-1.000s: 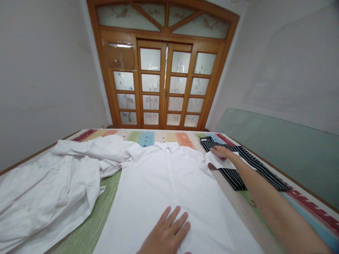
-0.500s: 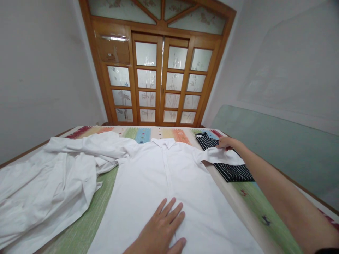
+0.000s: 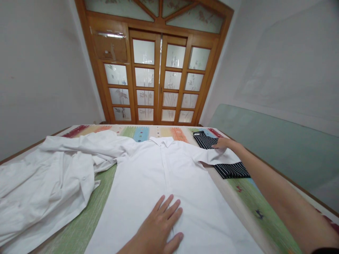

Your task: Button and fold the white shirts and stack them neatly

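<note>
A white collared shirt [image 3: 143, 180] lies spread front up, its collar at the far end and its button strip running down the middle. Flat on the lower front rests my left hand [image 3: 162, 224], fingers spread and nothing held. At the right, my right hand [image 3: 224, 143] has its fingers closed on the upper edge of the shirt's short sleeve [image 3: 227, 157]; the fingertips are partly hidden. Under that sleeve is a folded black-and-white striped garment [image 3: 233, 171], showing on both sides of it.
A crumpled white cloth [image 3: 53, 187] is heaped at the left, touching the shirt's left sleeve. Beneath everything is a colourful patterned cover [image 3: 79, 225]. A pale green panel [image 3: 265, 141] stands along the right wall. Wooden glass-paned doors [image 3: 159, 77] are beyond the far edge.
The view has shifted slightly. My right hand sits a little lower against the sleeve, with its fingers less visible. My left hand stays flat on the shirt.
</note>
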The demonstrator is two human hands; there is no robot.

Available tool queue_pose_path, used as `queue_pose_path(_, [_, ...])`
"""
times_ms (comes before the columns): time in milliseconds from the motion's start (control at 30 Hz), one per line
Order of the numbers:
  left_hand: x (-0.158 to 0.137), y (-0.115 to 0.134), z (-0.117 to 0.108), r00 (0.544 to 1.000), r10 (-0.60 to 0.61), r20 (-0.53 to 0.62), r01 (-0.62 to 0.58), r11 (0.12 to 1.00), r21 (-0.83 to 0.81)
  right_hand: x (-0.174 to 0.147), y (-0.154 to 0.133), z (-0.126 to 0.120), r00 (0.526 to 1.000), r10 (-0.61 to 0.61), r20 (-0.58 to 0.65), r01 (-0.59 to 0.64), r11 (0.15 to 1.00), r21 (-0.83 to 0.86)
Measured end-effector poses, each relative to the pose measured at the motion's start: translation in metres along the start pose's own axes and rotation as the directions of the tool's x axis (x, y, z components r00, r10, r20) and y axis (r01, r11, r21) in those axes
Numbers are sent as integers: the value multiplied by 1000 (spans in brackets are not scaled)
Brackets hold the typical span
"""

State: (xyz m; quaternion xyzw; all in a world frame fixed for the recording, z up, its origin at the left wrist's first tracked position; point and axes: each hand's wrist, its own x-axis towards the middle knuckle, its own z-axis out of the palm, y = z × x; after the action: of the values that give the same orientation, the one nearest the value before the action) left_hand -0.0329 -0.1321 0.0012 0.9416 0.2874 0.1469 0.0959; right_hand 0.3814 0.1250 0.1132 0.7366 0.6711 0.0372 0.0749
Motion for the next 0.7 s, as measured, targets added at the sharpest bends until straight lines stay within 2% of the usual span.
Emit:
queue_pose_path(67, [0, 0, 0, 1000, 0, -3, 0, 1000, -7, -3, -6, 7, 993, -18, 114, 23, 999, -44])
queue_pose_path(133, [0, 0, 0, 1000, 1, -9, -1, 1000, -12, -4, -11, 11, 975, -69, 211, 75, 997, -21])
queue_pose_path(267, [0, 0, -1, 1000, -4, 6, 4, 1000, -10, -4, -15, 12, 964, -126, 232, 106, 990, 96])
queue_pose_path(467, [1, 3, -5, 1000, -7, -8, 6, 1000, -18, -4, -16, 5, 907, -132, 400, 89, 988, 125])
queue_pose_path(533, [1, 4, -6, 1000, -13, -4, 13, 1000, -17, -5, -16, 4, 904, -161, 397, 100, 980, 170])
queue_pose_path(600, [1, 5, -6, 1000, -17, 0, 17, 1000, -18, -6, -17, 3, 922, -166, 349, 93, 972, 216])
queue_pose_path(700, [1, 5, -7, 1000, -19, 7, 20, 1000, -21, -7, -18, 2, 973, -64, 223, 17, 978, 206])
